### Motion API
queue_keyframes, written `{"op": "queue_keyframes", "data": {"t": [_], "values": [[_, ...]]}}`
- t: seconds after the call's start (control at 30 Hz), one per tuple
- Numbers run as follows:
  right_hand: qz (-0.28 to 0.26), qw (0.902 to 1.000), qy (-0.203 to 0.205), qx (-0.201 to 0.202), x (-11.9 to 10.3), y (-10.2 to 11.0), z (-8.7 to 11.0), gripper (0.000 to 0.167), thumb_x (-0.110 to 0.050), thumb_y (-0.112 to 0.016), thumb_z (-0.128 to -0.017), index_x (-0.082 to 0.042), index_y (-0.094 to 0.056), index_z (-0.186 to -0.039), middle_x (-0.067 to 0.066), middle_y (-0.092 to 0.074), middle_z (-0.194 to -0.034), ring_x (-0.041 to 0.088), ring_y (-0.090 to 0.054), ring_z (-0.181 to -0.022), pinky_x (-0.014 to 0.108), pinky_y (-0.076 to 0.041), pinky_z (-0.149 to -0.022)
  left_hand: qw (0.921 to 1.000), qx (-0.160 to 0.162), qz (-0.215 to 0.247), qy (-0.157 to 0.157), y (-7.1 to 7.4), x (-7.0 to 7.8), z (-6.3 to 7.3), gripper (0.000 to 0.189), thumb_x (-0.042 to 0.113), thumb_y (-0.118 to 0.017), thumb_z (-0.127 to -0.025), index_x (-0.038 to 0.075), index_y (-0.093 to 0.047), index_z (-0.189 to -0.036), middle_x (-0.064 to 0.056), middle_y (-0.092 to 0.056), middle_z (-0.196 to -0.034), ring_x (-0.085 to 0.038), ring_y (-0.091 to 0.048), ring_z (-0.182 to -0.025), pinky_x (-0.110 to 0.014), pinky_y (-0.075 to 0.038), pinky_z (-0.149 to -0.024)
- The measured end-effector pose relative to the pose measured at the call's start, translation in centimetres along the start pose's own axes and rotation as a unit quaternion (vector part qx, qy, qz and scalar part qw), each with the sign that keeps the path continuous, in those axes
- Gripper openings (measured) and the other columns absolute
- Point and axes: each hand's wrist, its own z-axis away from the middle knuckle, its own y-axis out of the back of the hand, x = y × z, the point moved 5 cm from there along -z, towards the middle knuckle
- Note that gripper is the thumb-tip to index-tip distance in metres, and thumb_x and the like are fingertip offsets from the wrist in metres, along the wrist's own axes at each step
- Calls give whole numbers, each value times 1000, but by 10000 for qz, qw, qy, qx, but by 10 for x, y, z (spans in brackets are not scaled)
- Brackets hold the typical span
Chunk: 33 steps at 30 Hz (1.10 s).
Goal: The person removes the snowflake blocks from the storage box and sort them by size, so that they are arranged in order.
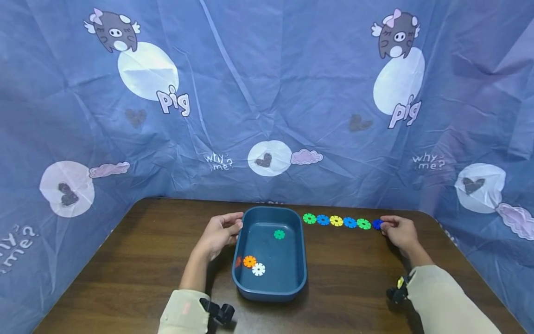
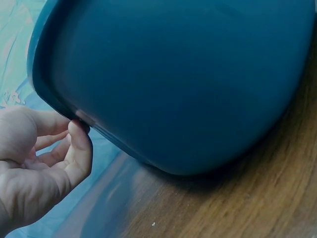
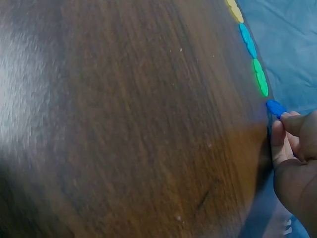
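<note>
With thumb and fingers my left hand [image 1: 221, 235] pinches the left rim of a dark blue plastic tub [image 1: 270, 295]; the left wrist view shows the fingertips at that rim. Inside the tub lie a green notched disc [image 1: 279, 234], an orange one [image 1: 250, 261] and a white one [image 1: 258, 269]. My right hand [image 1: 401, 234] pinches a dark blue notched disc [image 1: 377, 224] at the right end of a row. Left of it in the row come a green disc [image 1: 364, 224], a blue disc [image 1: 350, 222], a yellow disc [image 1: 336, 221] and others.
The brown wooden table [image 1: 346, 278] carries everything, and the row of discs runs near its far edge. Behind it hangs a blue printed cloth [image 1: 267, 93]. Each wrist wears a small black camera, such as the left wrist camera [image 1: 223, 313].
</note>
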Motion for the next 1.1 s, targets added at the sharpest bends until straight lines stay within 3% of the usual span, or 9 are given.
{"op": "queue_keyframes", "data": {"t": [0.37, 0.6, 0.87, 1.1], "values": [[368, 9993, 106, -44, 0, -2, -11, 30, 3, -57, -98, 17, -61, -123, 7, -71, -88, 2, -61, -67, 17, -52, -61, 10000, 38, 33, -20, 3, 2, -1, 38, -2, -60, -101, -2, -60, -138, -18, -60, -119, -15, -63, -89, -27, -59, -71], [241, 9994, 167, -178, -2, -5, -12, 29, 6, -54, -98, 22, -58, -123, 18, -71, -96, 1, -61, -69, 16, -54, -64, 10000, 10, 72, -48, 4, 2, 0, 38, -1, -60, -101, -4, -58, -139, -18, -60, -119, -15, -63, -90, -26, -58, -71], [254, 9993, 206, -190, -3, -3, -9, 29, 6, -56, -97, 22, -59, -122, 17, -71, -96, 0, -61, -69, 16, -54, -64, 10000, 24, 58, -73, 3, 3, 1, 38, -1, -60, -101, -5, -58, -139, -19, -60, -119, -14, -62, -90, -25, -58, -70], [48, 9998, 105, -163, 3, 0, -4, 31, 9, -56, -97, 22, -57, -125, 25, -70, -104, 0, -62, -73, 18, -56, -67, 10000, -21, 45, -41, 1, 2, 2, 39, -2, -60, -101, -4, -58, -139, -19, -60, -119, -14, -62, -88, -25, -57, -70]]}}
